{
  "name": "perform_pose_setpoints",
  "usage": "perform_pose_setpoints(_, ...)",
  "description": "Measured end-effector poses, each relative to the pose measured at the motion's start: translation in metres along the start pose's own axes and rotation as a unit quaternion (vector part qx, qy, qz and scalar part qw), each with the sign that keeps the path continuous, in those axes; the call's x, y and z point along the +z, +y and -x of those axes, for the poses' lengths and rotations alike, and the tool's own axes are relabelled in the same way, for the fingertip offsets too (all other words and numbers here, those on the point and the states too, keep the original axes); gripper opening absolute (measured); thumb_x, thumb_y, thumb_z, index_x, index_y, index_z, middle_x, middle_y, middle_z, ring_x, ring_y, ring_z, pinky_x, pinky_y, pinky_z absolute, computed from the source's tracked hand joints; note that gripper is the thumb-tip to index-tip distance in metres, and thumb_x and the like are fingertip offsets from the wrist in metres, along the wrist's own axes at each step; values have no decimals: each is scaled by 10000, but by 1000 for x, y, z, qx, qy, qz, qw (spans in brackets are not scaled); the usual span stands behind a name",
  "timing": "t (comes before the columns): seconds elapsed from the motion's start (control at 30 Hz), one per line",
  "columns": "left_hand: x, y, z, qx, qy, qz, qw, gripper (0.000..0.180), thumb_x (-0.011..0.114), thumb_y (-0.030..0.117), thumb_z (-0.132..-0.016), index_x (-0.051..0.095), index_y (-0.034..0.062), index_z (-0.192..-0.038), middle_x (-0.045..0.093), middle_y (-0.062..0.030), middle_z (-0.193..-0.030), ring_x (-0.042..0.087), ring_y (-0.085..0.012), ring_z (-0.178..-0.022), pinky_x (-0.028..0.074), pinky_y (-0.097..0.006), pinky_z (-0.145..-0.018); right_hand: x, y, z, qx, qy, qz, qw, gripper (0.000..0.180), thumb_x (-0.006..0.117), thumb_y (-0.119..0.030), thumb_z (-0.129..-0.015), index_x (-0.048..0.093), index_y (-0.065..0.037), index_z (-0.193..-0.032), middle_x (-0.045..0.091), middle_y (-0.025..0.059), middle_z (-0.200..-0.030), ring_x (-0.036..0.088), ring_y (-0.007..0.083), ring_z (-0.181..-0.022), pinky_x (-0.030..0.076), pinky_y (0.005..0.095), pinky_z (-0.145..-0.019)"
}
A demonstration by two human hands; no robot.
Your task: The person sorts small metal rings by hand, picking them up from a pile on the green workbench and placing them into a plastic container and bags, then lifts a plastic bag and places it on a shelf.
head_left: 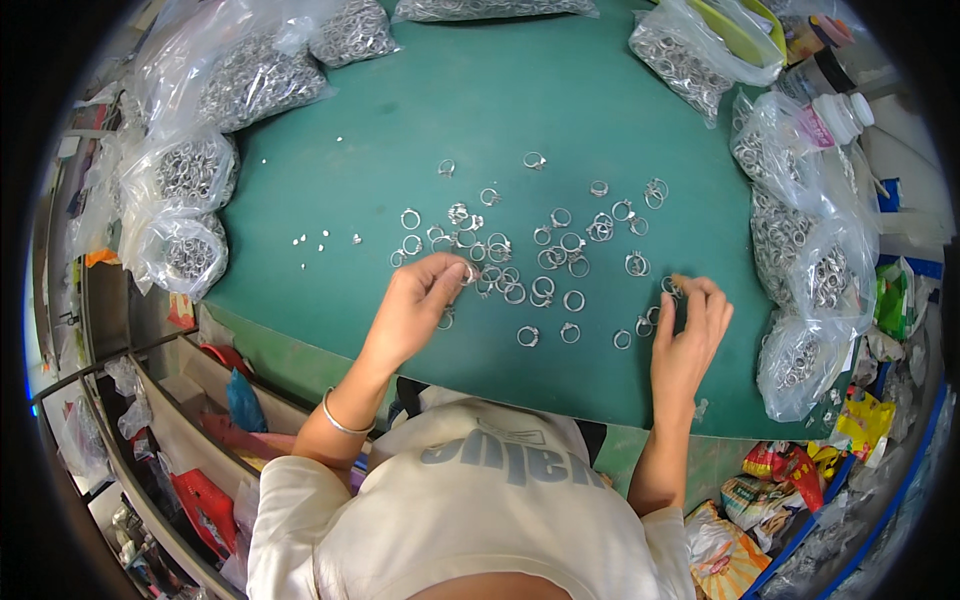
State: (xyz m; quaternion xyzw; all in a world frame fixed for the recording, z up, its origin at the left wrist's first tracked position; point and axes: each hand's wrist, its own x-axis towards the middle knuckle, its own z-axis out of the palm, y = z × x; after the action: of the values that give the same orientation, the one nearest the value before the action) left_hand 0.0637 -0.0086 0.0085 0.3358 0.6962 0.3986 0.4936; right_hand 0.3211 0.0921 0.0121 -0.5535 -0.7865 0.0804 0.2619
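My left hand (412, 303) is closed in a pinch at the left of the ring pile, with a silver ring (470, 273) at its thumb and fingertips. At the right of the pile, my right hand (693, 325) has another silver ring (671, 287) between its thumb and index fingertip; its other fingers are curled. Several loose silver rings (551, 258) lie spread between and beyond both hands, some overlapping. A few rings (648, 321) rest just left of my right thumb. Small pale bits (323, 234) are scattered on the left of the green tabletop (330, 290).
Clear plastic bags full of rings line the table's left (190, 170), back (495, 8) and right (800, 240) edges. A white-capped bottle (842, 118) stands among the right ones. Open drawers (190, 420) sit below left; colourful packets (780, 480) lie below right.
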Motion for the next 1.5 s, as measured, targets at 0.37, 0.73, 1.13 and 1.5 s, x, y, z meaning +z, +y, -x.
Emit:
perform_pose_setpoints(0.37, -20, -19, 7, 20, 13, 60, 998, 167, 498, 104, -902, 616, -9, -940, 549, 6, -723, 396, -36, -547, 320, -188, -473, 21, -32, 12, -50, -106, -222, 968, 154, 603, 40, -727, 585, 3, -875, 561, 105, -818, 511, 276, -752, 411, 356, -683)
perform_pose_setpoints(0.73, -30, -22, 13, -44, -67, 254, 964, 180, 470, 49, -896, 571, -35, -1019, 589, -49, -804, 390, -38, -568, 300, -161, -476, 19, -45, 10, -38, -50, -198, 978, 232, 588, 59, -732, 606, -8, -954, 550, 92, -830, 496, 248, -780, 407, 341, -700)
perform_pose_setpoints(1.13, -41, -23, 24, -50, -105, 373, 920, 291, 488, 71, -889, 511, -41, -1157, 596, -179, -1075, 609, -208, -936, 514, -296, -772, 43, -77, 3, -168, -182, -123, 961, 166, 637, 3, -712, 606, -22, -872, 545, 91, -904, 499, 266, -859, 393, 358, -729)
perform_pose_setpoints(1.5, -41, -27, 32, -93, -58, 467, 877, 278, 449, 27, -861, 520, -46, -1119, 594, -185, -1066, 617, -191, -875, 515, -280, -730, 30, -60, 2, 195, -139, -562, 791, 293, 511, 48, -835, 496, 25, -1127, 553, 64, -933, 537, 148, -855, 426, 254, -746)
